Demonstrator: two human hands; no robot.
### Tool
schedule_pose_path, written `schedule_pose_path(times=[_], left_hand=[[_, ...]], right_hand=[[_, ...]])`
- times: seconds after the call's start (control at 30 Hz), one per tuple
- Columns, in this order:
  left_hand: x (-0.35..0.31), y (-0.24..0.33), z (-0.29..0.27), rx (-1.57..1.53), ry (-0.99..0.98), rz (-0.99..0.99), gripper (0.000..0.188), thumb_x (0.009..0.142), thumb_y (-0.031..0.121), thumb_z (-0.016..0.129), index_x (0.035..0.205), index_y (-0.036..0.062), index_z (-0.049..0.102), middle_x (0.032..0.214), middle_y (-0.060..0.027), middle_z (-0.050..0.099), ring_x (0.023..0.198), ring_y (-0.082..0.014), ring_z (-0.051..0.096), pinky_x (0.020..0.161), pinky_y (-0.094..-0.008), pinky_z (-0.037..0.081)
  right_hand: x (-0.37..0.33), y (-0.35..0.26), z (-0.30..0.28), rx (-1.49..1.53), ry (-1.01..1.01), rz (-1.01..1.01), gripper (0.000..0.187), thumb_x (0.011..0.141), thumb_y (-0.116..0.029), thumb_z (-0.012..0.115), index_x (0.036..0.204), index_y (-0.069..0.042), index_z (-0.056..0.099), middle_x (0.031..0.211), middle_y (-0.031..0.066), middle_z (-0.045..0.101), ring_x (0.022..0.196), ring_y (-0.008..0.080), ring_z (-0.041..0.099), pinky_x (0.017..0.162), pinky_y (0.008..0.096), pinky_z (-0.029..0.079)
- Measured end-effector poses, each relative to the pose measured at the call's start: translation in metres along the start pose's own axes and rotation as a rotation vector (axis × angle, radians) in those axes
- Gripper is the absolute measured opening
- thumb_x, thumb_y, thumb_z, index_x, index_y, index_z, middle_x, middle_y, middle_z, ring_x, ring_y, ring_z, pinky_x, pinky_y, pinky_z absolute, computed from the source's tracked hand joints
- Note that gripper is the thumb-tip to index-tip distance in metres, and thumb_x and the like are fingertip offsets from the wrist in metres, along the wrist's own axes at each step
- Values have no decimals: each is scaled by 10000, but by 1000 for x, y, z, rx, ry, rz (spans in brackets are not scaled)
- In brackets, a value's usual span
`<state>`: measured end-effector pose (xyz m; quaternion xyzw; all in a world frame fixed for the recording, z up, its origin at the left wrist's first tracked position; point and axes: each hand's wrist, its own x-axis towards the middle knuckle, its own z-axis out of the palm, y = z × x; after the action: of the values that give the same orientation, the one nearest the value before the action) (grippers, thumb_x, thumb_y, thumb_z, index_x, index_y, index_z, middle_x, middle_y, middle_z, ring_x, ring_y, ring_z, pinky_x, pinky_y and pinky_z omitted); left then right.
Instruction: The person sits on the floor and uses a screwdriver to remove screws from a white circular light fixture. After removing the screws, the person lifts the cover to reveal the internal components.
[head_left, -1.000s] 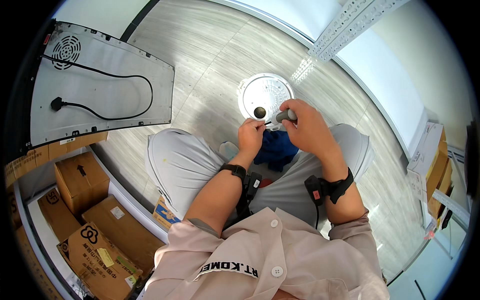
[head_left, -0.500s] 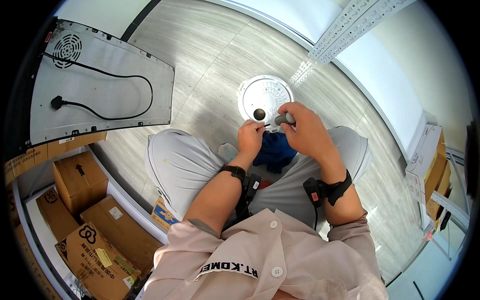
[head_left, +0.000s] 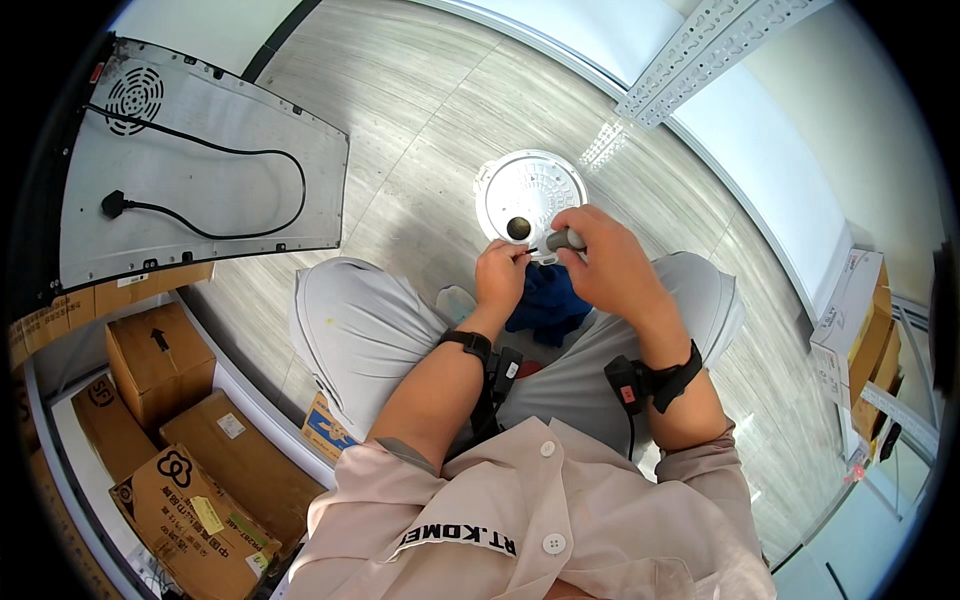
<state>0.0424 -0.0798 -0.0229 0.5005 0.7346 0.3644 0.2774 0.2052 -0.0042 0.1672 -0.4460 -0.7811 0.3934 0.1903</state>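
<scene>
A screwdriver (head_left: 566, 240) with a thick grey handle is gripped in my right hand (head_left: 612, 262). Its dark shaft points left, toward the fingertips of my left hand (head_left: 498, 280). Those fingers are pinched together at the screwdriver's tip; whatever small thing they hold is hidden. Both hands are over the near rim of a round white lid or bucket top (head_left: 533, 185) with raised markings. On that top, just beyond my left fingers, sits a dark, shiny round piece (head_left: 518, 229). Below my hands a dark blue cloth (head_left: 548, 303) lies bunched between my knees.
At the left stands a metal appliance panel (head_left: 200, 170) with a black power cord (head_left: 300, 180). Cardboard boxes (head_left: 160, 360) fill a shelf below it. Perforated white shelf posts (head_left: 690, 60) rise at the far right, and an open carton (head_left: 855, 330) stands at the right.
My right hand has turned slightly and shifted a little left with the screwdriver. The left hand stays almost in place; everything else looks the same.
</scene>
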Motion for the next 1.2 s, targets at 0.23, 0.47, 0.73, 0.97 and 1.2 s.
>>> schedule_pose_path(times=[0.23,0.47,0.73,0.97,1.2], left_hand=[[0,7,-3,33,-48,-14,177,835,40,765,1007,28,801,990,-170,734,914,-370,711,838,-437,570],[0,3,-3,90,-92,2,197,849,31,708,1022,31,801,1010,-185,733,929,-387,706,850,-449,569],[1,-5,6,73,-8,109,230,812,235,714,877,20,768,863,-204,717,883,-392,688,789,-478,558],[-3,15,-1,188,-59,-4,237,812,126,718,1036,63,765,1034,-168,701,956,-385,685,817,-484,557],[-10,80,-43,-63,-14,105,392,835,151,706,1217,77,660,1109,-145,653,1024,-389,623,873,-468,509]], right_hand=[[-2,-13,8,-228,-9,-58,286,851,-180,798,1109,-97,705,961,124,678,841,371,669,705,445,533],[-2,-17,20,-435,27,-89,259,847,-312,798,988,-115,706,853,71,672,797,295,686,641,430,531],[-5,-29,31,-595,20,4,326,872,-414,763,903,-106,659,669,69,643,622,290,661,528,410,487],[-1,-47,38,-627,19,91,426,862,-362,755,1093,-48,582,882,130,663,793,318,691,573,430,526],[-5,-42,32,-507,29,-34,318,811,-93,653,1115,-51,568,1045,153,601,967,349,658,694,445,553]])
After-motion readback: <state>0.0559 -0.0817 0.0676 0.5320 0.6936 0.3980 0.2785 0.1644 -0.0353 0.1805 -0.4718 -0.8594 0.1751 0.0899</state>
